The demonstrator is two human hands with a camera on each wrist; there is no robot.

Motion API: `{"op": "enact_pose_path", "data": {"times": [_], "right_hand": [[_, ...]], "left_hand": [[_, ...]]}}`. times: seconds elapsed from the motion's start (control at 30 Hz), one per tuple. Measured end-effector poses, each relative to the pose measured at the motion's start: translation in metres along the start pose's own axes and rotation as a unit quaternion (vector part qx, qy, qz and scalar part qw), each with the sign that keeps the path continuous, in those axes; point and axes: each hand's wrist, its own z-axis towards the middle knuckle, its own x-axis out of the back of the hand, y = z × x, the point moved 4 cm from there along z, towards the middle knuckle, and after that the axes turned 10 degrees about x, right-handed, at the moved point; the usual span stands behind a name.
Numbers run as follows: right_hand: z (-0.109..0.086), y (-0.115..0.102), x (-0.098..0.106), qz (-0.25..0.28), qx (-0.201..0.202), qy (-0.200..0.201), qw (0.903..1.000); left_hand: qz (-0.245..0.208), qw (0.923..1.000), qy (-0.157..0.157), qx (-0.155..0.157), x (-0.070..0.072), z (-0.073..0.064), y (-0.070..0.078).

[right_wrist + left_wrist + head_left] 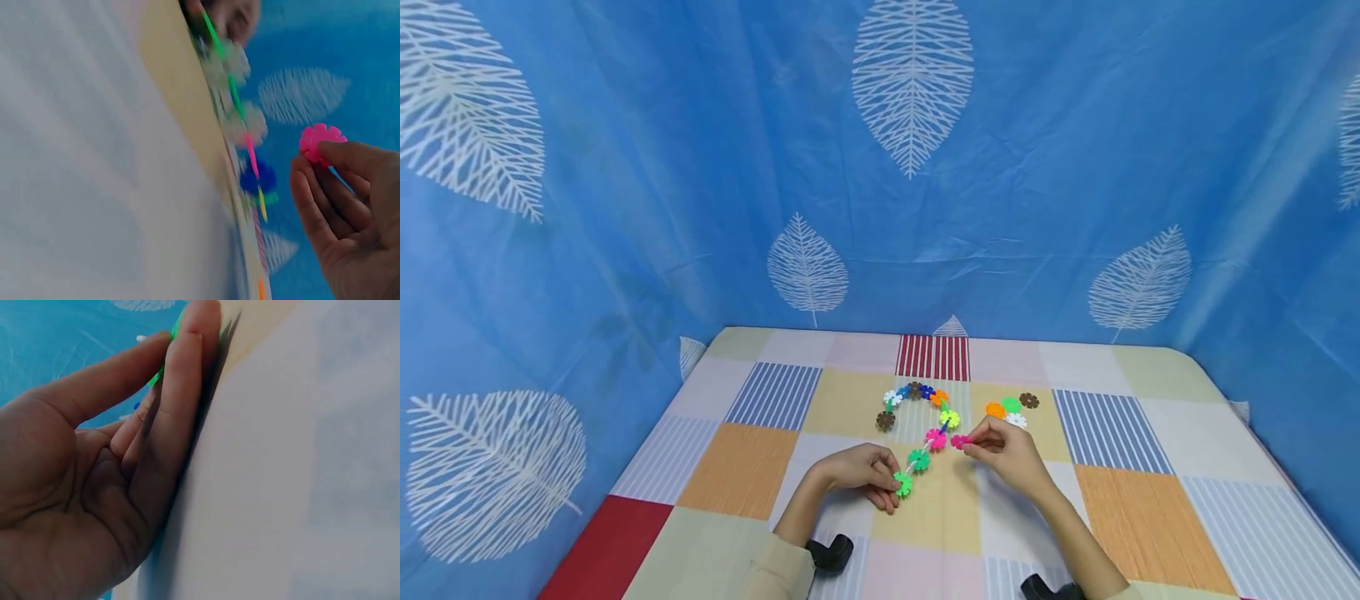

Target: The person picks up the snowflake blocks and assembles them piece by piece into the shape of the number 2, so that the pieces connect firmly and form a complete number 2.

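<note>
A curved chain of notched plastic flower discs lies across the table, linked disc to disc in several colours. My left hand pinches the light green disc at the chain's near end; in the left wrist view only slivers of green show past the fingers. To the right of the chain, my right hand pinches a loose pink disc between thumb and fingertips. That disc is apart from the chain, close beside the chain's own pink disc. A brown disc forms the far-left end.
Beyond my right hand lie loose discs: orange, green, brown and white. A patchwork cloth covers the table. Blue curtains with white leaf prints enclose its back and sides.
</note>
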Motion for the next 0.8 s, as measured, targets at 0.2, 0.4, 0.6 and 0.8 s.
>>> {"op": "enact_pose_path", "data": {"times": [0.2, 0.4, 0.6, 0.8], "right_hand": [[-0.007, 0.011, -0.043, 0.014, 0.024, -0.061, 0.9978], [-0.012, 0.014, -0.057, 0.016, 0.054, -0.054, 0.9969], [-0.014, -0.007, -0.059, 0.016, 0.086, -0.054, 0.9948], [-0.017, -0.017, -0.061, -0.03, 0.129, -0.031, 0.9907]], "left_hand": [[-0.036, 0.9993, -0.007, -0.005, 0.004, 0.003, -0.003], [-0.05, 0.9982, -0.025, -0.024, 0.003, 0.003, -0.004], [-0.063, 0.9971, -0.023, -0.035, 0.001, 0.004, -0.002], [-0.085, 0.9953, -0.018, -0.044, -0.002, 0.004, 0.001]]}}
